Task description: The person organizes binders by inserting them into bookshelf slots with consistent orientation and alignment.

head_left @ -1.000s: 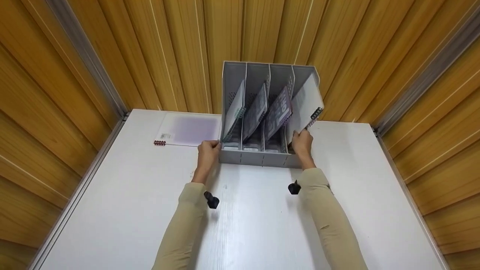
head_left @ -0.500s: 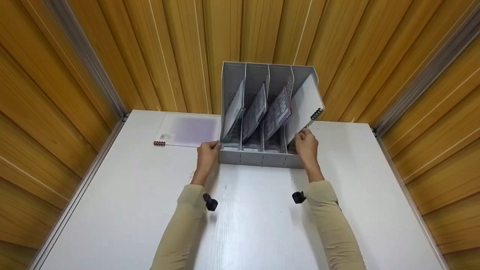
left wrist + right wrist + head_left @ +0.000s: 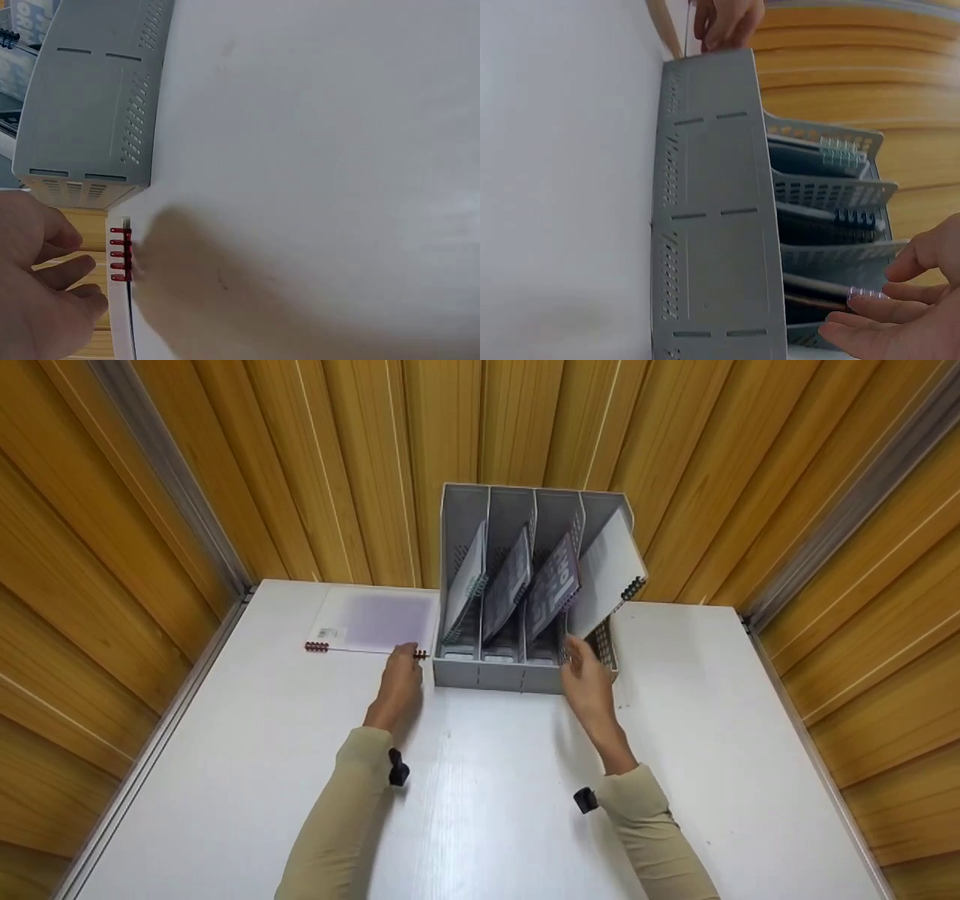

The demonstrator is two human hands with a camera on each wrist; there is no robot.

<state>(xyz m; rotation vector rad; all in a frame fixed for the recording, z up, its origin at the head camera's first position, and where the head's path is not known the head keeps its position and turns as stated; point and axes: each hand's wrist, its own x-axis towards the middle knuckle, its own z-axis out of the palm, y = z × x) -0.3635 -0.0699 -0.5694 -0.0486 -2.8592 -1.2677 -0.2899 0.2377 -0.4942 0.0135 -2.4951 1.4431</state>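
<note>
A grey file rack (image 3: pixel 499 676) stands upright at the back of the table, a spiral notebook leaning in each compartment. The rightmost, a white notebook (image 3: pixel 609 574) with black rings, tilts over the rack's right side. Left of it lean a purple notebook (image 3: pixel 555 589), a dark notebook (image 3: pixel 507 589) and a pale notebook (image 3: pixel 468 581) with green rings. My right hand (image 3: pixel 589 686) is at the rack's front right, fingers loosely bent and holding nothing. My left hand (image 3: pixel 399 682) is over the near edge of a flat notebook (image 3: pixel 386 619) with red rings, thumb and fingers apart in the left wrist view.
The white table (image 3: pixel 495 795) reaches forward from the rack. Wood-patterned panels (image 3: pixel 360 472) enclose the back and both sides, with metal rails (image 3: pixel 180 472) at the corners. The flat notebook lies against the rack's left side.
My right hand has let go of the white notebook, moving left and toward me. My left hand has left the rack's front left corner and moved left to the flat notebook's edge.
</note>
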